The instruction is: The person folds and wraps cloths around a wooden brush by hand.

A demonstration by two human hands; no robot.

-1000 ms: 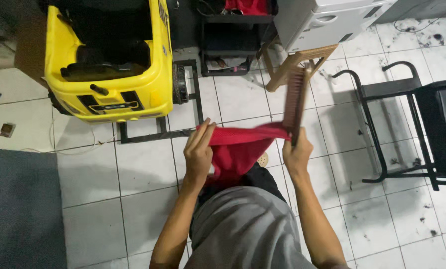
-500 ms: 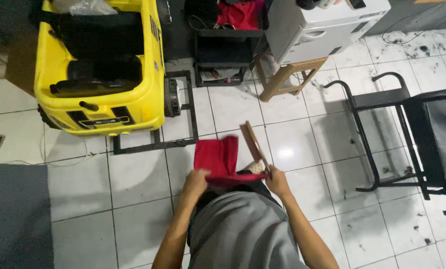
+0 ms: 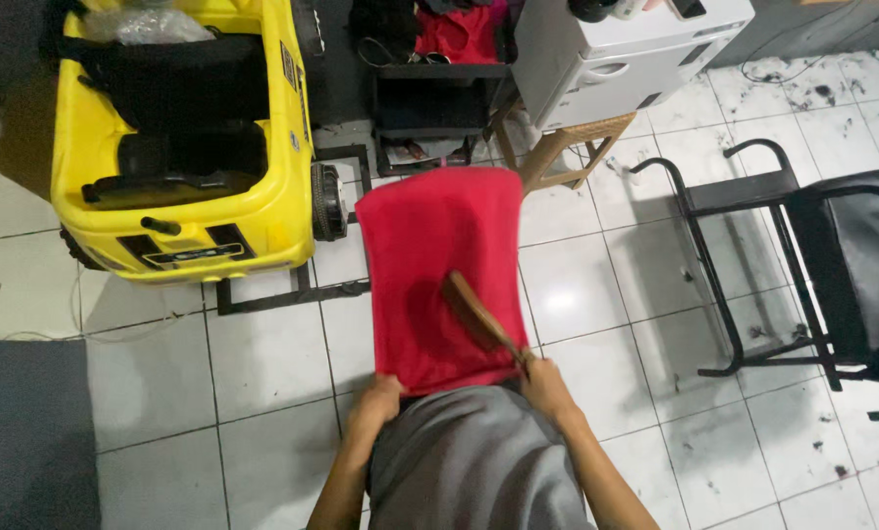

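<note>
Soft red cloth point(image 3: 439, 275), bunched up moment ago, now flung out flat; near edge gripped by left hand point(image 3: 375, 400); right hand point(image 3: 547, 385) clenched on brown wooden comb point(image 3: 480, 319).

Soft matt red cloth point(image 3: 439, 275), slightly fuzzy. Brown wooden comb point(image 3: 479, 319), smooth. Glossy yellow plastic toy car point(image 3: 179, 147). White floor tiles point(image 3: 263, 363), shiny, glazed. Black metal chair frame point(image 3: 734, 236), painted, with dark leather-like seat. Pale wooden stool point(image 3: 567, 147).

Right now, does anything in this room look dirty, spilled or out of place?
Yes. Dark clumps and specks lie scattered over the white tile floor at the right, around the black chair. The tiles at the left look clean.
</note>
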